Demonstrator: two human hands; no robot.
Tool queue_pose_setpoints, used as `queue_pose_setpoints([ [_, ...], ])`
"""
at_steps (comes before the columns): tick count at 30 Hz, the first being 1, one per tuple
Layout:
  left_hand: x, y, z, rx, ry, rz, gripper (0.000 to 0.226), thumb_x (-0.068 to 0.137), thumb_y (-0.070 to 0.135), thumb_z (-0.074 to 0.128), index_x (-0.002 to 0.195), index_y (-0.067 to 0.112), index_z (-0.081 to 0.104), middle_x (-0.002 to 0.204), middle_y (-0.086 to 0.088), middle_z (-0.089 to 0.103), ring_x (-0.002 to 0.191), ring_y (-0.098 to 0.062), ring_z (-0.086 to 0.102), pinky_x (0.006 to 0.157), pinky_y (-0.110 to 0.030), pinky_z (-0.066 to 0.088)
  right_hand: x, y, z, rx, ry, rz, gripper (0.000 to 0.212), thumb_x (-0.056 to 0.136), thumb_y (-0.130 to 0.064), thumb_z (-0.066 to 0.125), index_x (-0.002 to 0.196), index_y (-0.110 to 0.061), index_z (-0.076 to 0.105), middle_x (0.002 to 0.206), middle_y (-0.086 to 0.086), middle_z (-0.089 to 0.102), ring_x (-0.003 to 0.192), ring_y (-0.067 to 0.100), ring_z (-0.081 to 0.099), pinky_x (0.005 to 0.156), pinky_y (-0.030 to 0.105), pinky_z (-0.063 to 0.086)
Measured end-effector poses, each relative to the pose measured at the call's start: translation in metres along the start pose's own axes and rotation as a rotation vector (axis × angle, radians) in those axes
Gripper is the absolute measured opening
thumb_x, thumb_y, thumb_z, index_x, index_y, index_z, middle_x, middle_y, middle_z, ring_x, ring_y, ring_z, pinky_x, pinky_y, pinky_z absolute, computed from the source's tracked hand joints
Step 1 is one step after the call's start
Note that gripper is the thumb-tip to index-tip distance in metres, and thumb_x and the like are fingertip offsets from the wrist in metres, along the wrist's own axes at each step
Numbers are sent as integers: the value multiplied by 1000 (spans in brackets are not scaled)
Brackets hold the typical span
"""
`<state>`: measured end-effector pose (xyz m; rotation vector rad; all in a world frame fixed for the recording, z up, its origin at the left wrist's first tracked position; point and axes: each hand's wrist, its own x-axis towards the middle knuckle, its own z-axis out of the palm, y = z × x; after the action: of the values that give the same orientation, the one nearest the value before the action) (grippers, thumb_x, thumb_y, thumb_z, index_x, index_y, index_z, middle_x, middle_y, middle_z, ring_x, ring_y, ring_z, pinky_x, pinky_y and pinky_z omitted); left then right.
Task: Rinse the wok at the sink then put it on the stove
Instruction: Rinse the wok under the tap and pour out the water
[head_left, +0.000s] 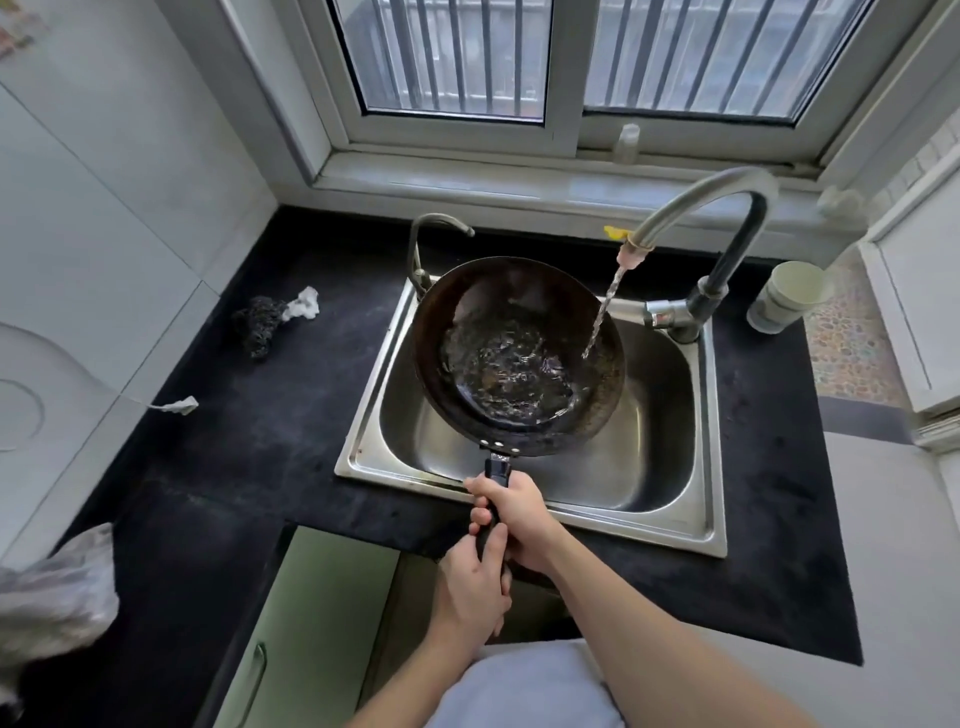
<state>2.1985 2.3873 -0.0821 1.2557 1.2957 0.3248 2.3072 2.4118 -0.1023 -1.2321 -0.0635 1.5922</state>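
The dark round metal wok (467, 312) is rinsing; fingers of my left hand (470, 587) and right hand (517, 519) grip its black handle (497, 470); next, I should tip the water (511, 374) out.

- A black worktop (249, 441) lies below a barred window (452, 57)
- A dark mesh scrubber (255, 326) lies on its left part, touching a crumpled white rag (304, 303)
- A small white scrap (179, 405) lies near the left wall
- A crumpled plastic bag (52, 597) sits at the lower left
- A pale green cup (787, 296) stands on the right part
- A pale bottle (627, 144) stands on the windowsill
- A green cabinet door (322, 623) shows under the worktop's front edge
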Motion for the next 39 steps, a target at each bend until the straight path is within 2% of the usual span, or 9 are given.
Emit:
queue_pose_setpoints([
  [12,13,2,11,49,64,55,39,98,35,47,65,14,50,48,-3,49,36,-19,42,38,-29,33,6,-17,-6,-53,-69,-51,23,95,-3,60,76,-11,49,59,-1,44,42,9,44,49,28,50],
  [15,10,0,7,70,50,82,38,98,34,47,65,16,50,47,-1,50,35,-17,44,39,-30,35,2,-13,-3,-27,-62,-49,30,96,-4,60,70,-12,48,58,-1,43,43,9,44,49,27,49],
  [20,2,-5,-8,96,-27,87,37,99,34,46,67,17,53,46,2,51,36,-13,46,40,-30,37,-8,0,5,16,12,-48,28,97,-4,59,73,-12,48,57,-1,45,43,9,44,49,27,47],
  [25,-13,-10,-22,31,-128,2,38,99,35,43,72,12,55,50,-1,51,36,-12,43,38,-25,34,-24,15,14,-13,103,-31,34,97,-6,60,66,-11,47,55,3,44,42,12,45,50,29,47],
  [30,-25,-15,-29,-91,-241,-122,40,99,37,44,78,5,54,51,-2,50,35,-13,41,36,-23,33,-33,33,16,19,251,-36,24,94,-2,62,81,-9,44,56,3,47,41,12,47,47,31,49],
  [34,-32,-17,-34,-172,-328,-221,39,99,39,44,83,5,54,51,-2,49,36,-13,38,35,-21,30,-41,44,16,-19,322,-38,32,94,-1,60,67,-7,46,50,3,47,39,13,47,47,30,50],
  [39,-37,-17,-35,-304,-400,-316,41,97,47,43,87,9,51,50,-1,44,33,-10,32,34,-15,22,-46,50,16,-84,421,-85,24,92,-2,64,75,-5,48,48,4,51,42,17,52,50,34,53],
])
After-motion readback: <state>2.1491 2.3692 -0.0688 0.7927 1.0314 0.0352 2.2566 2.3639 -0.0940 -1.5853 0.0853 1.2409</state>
